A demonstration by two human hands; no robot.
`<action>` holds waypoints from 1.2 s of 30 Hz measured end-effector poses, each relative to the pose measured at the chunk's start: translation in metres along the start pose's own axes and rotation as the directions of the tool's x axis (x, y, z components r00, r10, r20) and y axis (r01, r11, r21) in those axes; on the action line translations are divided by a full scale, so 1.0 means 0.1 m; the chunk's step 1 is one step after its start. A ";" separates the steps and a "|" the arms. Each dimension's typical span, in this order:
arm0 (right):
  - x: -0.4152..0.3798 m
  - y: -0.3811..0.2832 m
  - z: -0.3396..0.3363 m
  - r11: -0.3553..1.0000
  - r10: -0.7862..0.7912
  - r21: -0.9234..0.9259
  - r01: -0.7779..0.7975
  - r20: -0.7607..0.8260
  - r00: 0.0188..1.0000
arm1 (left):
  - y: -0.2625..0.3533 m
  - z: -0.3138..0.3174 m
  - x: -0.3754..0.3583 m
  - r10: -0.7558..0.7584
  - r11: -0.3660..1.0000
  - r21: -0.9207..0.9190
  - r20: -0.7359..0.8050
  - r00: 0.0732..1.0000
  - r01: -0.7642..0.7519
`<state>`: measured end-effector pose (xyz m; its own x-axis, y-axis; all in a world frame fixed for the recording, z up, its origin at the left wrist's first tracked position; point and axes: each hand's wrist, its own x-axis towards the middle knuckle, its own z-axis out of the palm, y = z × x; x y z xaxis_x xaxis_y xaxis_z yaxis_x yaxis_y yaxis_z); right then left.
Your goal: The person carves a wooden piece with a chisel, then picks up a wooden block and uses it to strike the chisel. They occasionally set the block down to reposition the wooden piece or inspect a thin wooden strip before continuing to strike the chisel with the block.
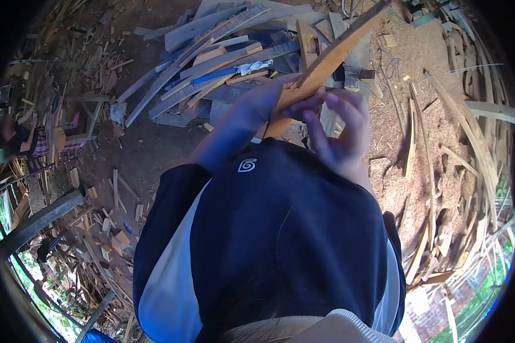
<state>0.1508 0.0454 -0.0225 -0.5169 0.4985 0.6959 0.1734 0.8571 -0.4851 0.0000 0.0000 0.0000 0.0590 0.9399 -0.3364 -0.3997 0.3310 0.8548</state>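
A long, brown wooden plank (340,56) slants up to the right in front of my chest, its lower end rough and splintered. My left hand (269,98) is closed around its lower part, mostly hidden behind the wood, and a few curled fingers show at the right edge. Close beside those fingers is my right hand (349,117), its thumb and forefinger apart and nothing visible between them. Beyond both hands lies a pile of wooden strips (212,66), with a blue tool or strip (214,75) and a crumpled whitish scrap (254,67) on top.
Wood offcuts (114,240) litter the ground on the left, near a thick beam (43,223). A person (26,140) sits at the far left. Long curved slabs (472,134) and sawdust (409,57) cover the right side.
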 end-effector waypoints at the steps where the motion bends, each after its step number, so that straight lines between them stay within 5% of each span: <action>1: 0.01 -0.04 0.04 0.997 -0.050 0.059 0.054 -0.075 0.996 | -0.01 0.02 0.00 0.090 0.996 0.005 -0.013 0.996 -0.090; 3: 0.02 -0.10 0.01 0.987 -0.095 0.115 0.114 -0.164 0.982 | -0.02 0.04 0.05 0.181 0.983 0.023 -0.023 0.983 -0.180; 6: 0.05 -0.16 -0.06 0.993 0.111 -0.057 -0.102 0.185 0.976 | -0.10 -0.02 0.17 0.202 0.979 -0.005 0.067 0.977 -0.202; 8: 0.04 -0.13 -0.06 0.991 0.127 -0.053 -0.119 0.190 0.973 | -0.04 0.02 0.16 0.281 0.948 0.166 -0.027 0.959 -0.273; 12: -0.01 -0.10 0.03 0.970 0.219 0.059 -0.235 0.199 0.955 | 0.09 0.08 0.18 0.152 0.985 0.108 -0.191 0.970 -0.133; 15: -0.06 -0.12 0.09 0.945 0.256 0.154 -0.287 0.193 0.947 | -0.13 -0.15 0.39 0.209 0.977 0.047 -0.047 0.977 -0.207; 17: -0.06 -0.12 0.11 0.934 0.270 0.185 -0.304 0.190 0.944 | -0.24 -0.31 0.52 0.239 0.969 0.021 0.198 0.951 -0.248; 21: -0.13 -0.06 0.13 0.875 0.372 0.238 -0.422 0.230 0.899 | -0.35 -0.53 0.73 0.172 0.985 -0.062 0.229 0.958 -0.162; 23: -0.18 0.07 0.14 0.853 0.422 0.224 -0.471 0.234 0.876 | -0.34 -0.72 0.77 0.438 0.899 -0.119 0.206 0.875 -0.422; 25: -0.41 0.41 0.24 0.754 0.612 0.143 -0.641 0.200 0.765 | -0.30 -0.94 0.67 0.493 0.869 0.003 0.055 0.868 -0.494; 27: -0.89 0.91 0.50 0.653 0.741 0.075 -0.753 0.143 0.657 | -0.26 -0.99 0.56 0.426 0.901 0.223 -0.289 0.857 -0.372; 29: -1.34 1.27 0.76 0.424 0.885 -0.063 -0.904 0.241 0.398 | -0.32 -1.10 0.48 0.383 0.894 0.392 -0.413 0.826 -0.218; 31: -1.99 1.57 1.25 0.458 0.848 -0.282 -0.843 0.424 0.318 | -0.68 -1.43 0.51 0.483 0.507 0.853 -0.397 0.781 0.120; 32: -2.17 1.62 1.46 0.526 0.820 -0.290 -0.799 0.421 0.387 | -0.81 -1.54 0.49 0.366 0.481 0.848 -0.425 0.828 0.222; 36: -2.25 1.53 2.04 0.427 0.825 -0.289 -0.857 0.513 0.238 | -1.25 -1.71 0.40 0.221 0.317 0.837 -0.523 0.823 0.446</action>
<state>0.1222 0.0384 -0.3614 -0.4099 0.7590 -0.5058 0.7594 -0.0232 -0.6503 -0.1038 -0.0179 -0.1883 -0.5178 0.8032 -0.2946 0.6651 0.5945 0.4518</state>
